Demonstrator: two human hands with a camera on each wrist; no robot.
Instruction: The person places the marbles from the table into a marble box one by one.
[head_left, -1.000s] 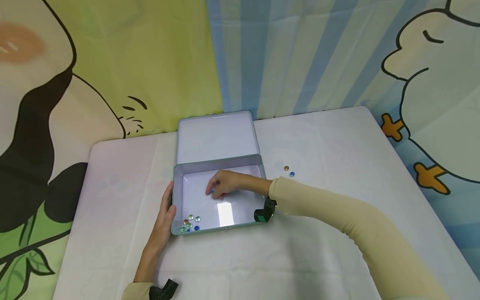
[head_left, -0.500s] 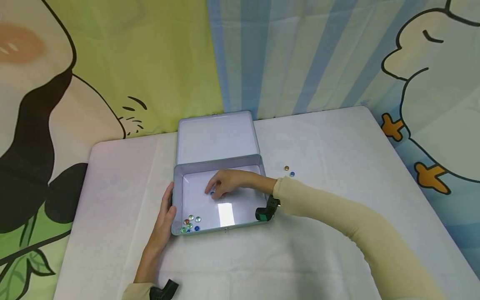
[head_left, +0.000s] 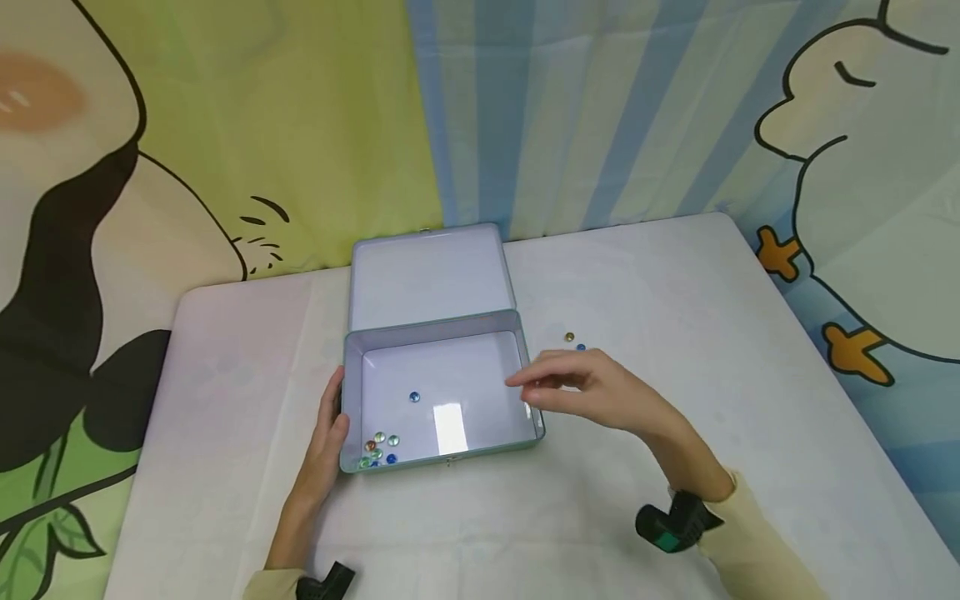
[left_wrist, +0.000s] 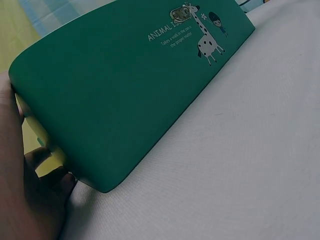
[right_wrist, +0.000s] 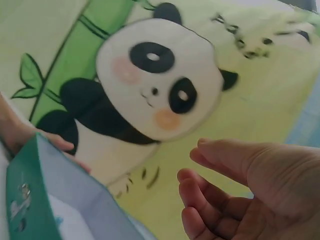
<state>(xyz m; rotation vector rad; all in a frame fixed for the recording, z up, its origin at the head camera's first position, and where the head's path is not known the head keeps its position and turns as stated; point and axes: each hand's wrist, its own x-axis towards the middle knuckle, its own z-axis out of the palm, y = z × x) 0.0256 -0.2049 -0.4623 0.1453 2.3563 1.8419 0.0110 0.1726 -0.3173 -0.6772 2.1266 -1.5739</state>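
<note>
A hinged tin box (head_left: 483,367) stands with its lid (head_left: 431,279) laid back; its green front (left_wrist: 100,105) bears a giraffe print in the left wrist view. My left hand (head_left: 322,442) rests against the box's left outer wall, fingers along it. Over the right rim hovers my right hand (head_left: 588,387), fingers loosely bent, thumb apart from them, holding nothing; the right wrist view shows the gap too. One blue glass bead (head_left: 415,397) lies alone on the box floor. Several coloured glass beads (head_left: 393,441) cluster in its front left corner.
On the white-covered table (head_left: 637,283), right of the box, lie a gold bead (head_left: 569,337) and a blue bead (head_left: 581,347), the latter partly hidden by the right hand. Cartoon-printed curtains (head_left: 517,108) hang behind and beside the table.
My right hand has let go of the blue bead inside the box and moved right to the box's right rim. The left hand has kept its place.
</note>
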